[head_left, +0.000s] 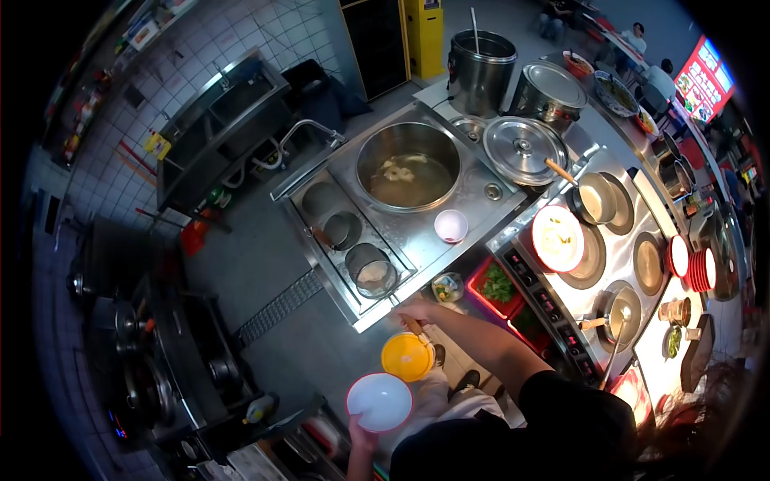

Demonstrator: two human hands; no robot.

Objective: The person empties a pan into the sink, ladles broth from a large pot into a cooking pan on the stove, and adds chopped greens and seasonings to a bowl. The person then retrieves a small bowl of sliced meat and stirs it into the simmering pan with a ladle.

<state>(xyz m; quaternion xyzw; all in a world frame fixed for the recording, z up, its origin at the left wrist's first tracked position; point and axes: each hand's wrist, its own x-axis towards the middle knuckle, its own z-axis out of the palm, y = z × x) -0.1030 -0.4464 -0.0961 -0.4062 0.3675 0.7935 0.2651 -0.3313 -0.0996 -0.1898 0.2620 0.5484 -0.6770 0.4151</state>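
My right hand (pixel 414 310) is closed around the wooden handle of a noodle strainer (pixel 371 260). Pale food, perhaps noodles, lies in its mesh basket, which sits in the steel cooker's left well. Two more strainer baskets (pixel 342 231) stand behind it. Low at my left side, my left hand (pixel 363 431) grips a white bowl (pixel 382 401) with a red rim, thumb over its edge; its inside looks bare. Between the two hands a yellow round container (pixel 407 358) shows lower down.
A large pot of broth (pixel 409 188) and a small white bowl (pixel 451 226) are on the cooker. To the right, a hob (pixel 589 313) carries a filled red-rimmed bowl (pixel 557 239) and pans. A crate of greens (pixel 497 287) sits below. A sink (pixel 233 104) stands back left.
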